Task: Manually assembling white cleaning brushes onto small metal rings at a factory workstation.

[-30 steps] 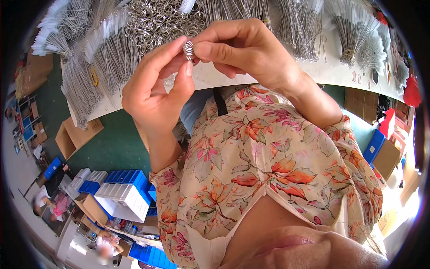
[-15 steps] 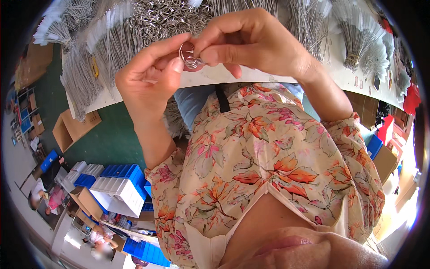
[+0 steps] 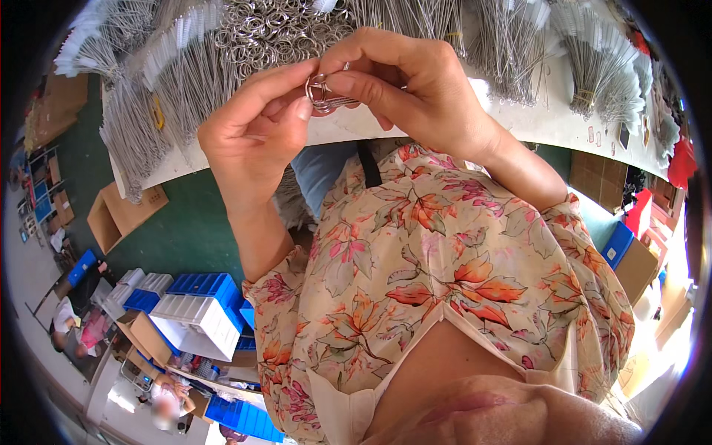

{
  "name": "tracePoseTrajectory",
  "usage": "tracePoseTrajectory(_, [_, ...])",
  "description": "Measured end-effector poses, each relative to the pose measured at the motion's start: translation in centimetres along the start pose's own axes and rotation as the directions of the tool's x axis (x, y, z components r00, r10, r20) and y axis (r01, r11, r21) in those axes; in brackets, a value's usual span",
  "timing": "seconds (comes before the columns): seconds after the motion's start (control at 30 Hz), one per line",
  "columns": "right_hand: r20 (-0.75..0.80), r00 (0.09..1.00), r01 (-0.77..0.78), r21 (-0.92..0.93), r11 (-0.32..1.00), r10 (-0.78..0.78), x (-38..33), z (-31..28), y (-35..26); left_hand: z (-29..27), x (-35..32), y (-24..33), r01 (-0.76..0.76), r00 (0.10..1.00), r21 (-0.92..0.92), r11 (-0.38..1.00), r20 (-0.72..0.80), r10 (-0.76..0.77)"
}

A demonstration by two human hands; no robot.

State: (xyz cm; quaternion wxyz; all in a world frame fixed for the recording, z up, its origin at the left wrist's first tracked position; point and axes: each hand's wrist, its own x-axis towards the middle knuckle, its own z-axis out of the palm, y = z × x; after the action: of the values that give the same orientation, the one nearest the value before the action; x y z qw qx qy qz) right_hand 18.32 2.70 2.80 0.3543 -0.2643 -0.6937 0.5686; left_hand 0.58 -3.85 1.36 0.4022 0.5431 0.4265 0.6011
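Note:
In front of my chest, just past the table's near edge, both hands meet at a silvery metal ring (image 3: 308, 90). My left hand (image 3: 252, 133) pinches the ring between thumb and forefinger. Several thin wires with looped ends (image 3: 335, 103) hang on or lie against the ring; I cannot tell which. Thumb and bent fingers of my right hand (image 3: 415, 89) close on those wires, and the wires' other ends are hidden behind it. A large heap of similar metal rings (image 3: 274, 33) lies on the table beyond my hands.
Bundles of thin wire brushes with white bristles lie on the white table (image 3: 578, 133), left (image 3: 137, 137) and right (image 3: 586, 67) of the rings. An open cardboard box (image 3: 122, 211) and white and blue plastic crates (image 3: 196, 315) stand at the left. People sit at the far lower left.
My right hand has shifted slightly down and nearer to me, its wrist lower. The ring and my left hand have moved a little right. More of the wires shows beside the ring.

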Motion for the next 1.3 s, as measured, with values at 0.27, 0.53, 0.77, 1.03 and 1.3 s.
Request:
tracePoseTrajectory(0.27, [0.006, 0.959, 0.277, -0.223, 0.935, -0.283, 0.4, 0.2, 1.3, -0.7, 0.2, 0.3, 0.172, 0.98, -0.043, 0.984, 0.108, -0.167])
tracePoseTrajectory(0.53, [0.105, 0.97, 0.243, -0.479, 0.843, -0.22, -1.5, 0.8, 5.0, -2.4, 0.1, -2.9, 0.461, 0.882, -0.007, 0.888, 0.118, -0.457])
tracePoseTrajectory(0.77, [0.175, 0.943, 0.312, -0.769, 0.558, -0.284, -4.3, -0.1, 10.9, -14.3, 4.2, -2.4, 0.367, 0.923, 0.557, 0.745, -0.318, -0.217])
tracePoseTrajectory(1.03, [0.257, 0.882, 0.448, -0.715, 0.536, -0.395, -4.5, 0.0, 9.9, -34.4, 4.2, -4.8, 0.575, 0.725, 0.748, -0.331, -0.654, -0.217])
tracePoseTrajectory(1.3, [-0.033, 0.877, 0.325, -0.694, 0.642, -0.479, 0.1, -5.1, 9.2, -36.0, 3.2, -4.7, 0.538, 0.798, 0.803, -0.257, -0.583, -0.153])
